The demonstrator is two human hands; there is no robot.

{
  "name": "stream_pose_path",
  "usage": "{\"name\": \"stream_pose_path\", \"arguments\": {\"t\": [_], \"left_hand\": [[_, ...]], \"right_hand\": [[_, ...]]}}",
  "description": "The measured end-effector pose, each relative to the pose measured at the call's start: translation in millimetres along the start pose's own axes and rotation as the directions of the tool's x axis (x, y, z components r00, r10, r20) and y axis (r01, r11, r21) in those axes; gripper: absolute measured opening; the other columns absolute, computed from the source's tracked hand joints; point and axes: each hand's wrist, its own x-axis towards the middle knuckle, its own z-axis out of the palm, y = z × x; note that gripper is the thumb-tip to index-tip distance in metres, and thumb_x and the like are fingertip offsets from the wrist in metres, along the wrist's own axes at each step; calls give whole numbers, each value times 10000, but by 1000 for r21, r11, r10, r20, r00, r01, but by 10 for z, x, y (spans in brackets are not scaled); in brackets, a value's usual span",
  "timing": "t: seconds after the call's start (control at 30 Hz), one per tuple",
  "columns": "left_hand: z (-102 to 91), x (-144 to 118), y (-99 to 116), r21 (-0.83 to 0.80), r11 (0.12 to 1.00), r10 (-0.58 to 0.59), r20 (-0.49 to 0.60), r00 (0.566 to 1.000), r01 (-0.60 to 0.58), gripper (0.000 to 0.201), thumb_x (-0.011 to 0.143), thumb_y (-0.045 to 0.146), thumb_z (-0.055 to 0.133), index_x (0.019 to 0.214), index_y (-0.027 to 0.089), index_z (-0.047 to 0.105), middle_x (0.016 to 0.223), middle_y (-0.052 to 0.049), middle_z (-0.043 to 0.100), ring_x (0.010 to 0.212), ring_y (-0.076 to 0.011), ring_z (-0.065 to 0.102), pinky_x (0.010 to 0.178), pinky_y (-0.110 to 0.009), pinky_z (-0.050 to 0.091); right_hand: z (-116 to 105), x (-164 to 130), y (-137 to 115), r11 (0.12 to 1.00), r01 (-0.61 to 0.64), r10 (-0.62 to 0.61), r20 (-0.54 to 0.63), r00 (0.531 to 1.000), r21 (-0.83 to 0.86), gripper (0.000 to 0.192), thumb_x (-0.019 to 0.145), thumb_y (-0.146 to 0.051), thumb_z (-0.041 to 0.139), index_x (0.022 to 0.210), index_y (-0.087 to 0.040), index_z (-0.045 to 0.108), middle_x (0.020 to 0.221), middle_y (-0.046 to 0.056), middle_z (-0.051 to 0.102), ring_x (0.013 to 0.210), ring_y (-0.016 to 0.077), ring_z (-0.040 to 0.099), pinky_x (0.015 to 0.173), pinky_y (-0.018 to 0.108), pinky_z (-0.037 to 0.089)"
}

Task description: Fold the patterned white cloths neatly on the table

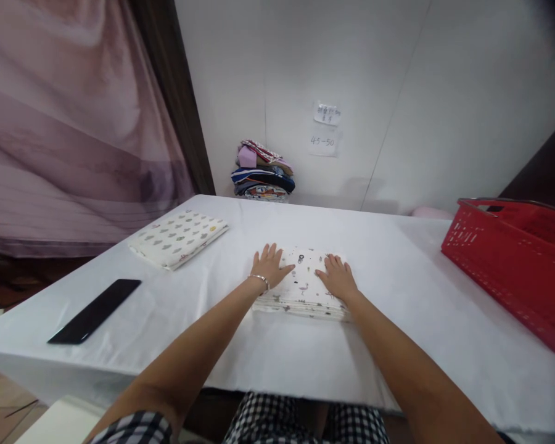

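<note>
In the head view a folded white cloth (305, 290) with small grey and dark printed figures lies in several layers on the table. My left hand (269, 269) rests flat on its left side, fingers spread, a bracelet around the wrist. On the right side of the same cloth lies my right hand (337, 279), palm down with the fingers apart. Neither hand grips the fabric. The cloth's layered folded edge faces me.
A white-covered table (240, 357) bears another folded printed cloth (180, 237), a flat black object (95, 311) at the left and a red plastic basket (513, 265) at the right. Behind the table stands a pile of folded fabrics (263, 172) against the wall.
</note>
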Motion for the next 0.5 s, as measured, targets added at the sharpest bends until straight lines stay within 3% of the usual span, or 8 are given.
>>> {"name": "stream_pose_path", "arguments": {"t": [0.17,0.3,0.5], "left_hand": [[163,345,-73,-42,998,-34,78,996,37,817,786,676,212,1414,155,186,1496,-57,48,1366,-265,7,1083,-466,126],[291,388,-187,-100,995,-23,50,998,28,871,766,708,200,1418,132,174,1498,-57,46,1364,-268,0,1091,-405,154],[297,377,-175,-102,993,-50,49,998,55,863,750,724,214,1419,179,195,1499,-37,53,1336,-346,144,1067,-444,199]], "right_hand": [[6,-3,13,1000,13,-13,5,1000,20,646,874,-558,212,1389,-170,248,1487,69,131,1356,229,55,1066,446,70],[4,-5,6,1000,19,-19,-5,1000,18,639,875,-558,211,1388,-178,250,1488,71,124,1357,230,52,1066,446,62],[-83,116,56,999,-19,19,-4,1000,35,664,867,-561,245,1402,-168,220,1488,90,115,1357,249,52,1061,452,86]]}}
